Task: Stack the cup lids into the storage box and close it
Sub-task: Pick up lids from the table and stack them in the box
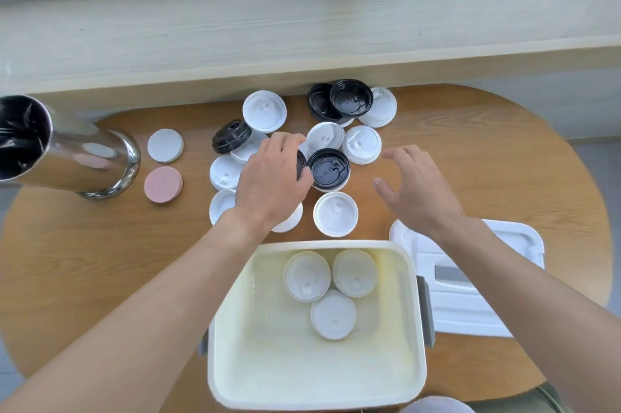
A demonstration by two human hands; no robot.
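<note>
Three lids (332, 314) lie in the box (416, 359); many remain. Your left hand (272, 177) grips a black lid (301, 164); right hand (415, 190) open, empty.

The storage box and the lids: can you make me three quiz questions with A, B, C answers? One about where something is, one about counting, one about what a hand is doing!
1. Where is the box lid?
A. On the storage box
B. On the table, right of the storage box
C. Under the metal bin

2. How many lids lie inside the storage box?
A. None
B. Three
C. Six

3. What is the right hand doing?
A. Hovering open, holding nothing
C. Pressing the box lid
B. Squeezing a pink coaster

Answers: 1 B, it lies flat beside the box. 2 B, three white lids sit on the bottom. 3 A, its fingers are spread above the table.
</note>
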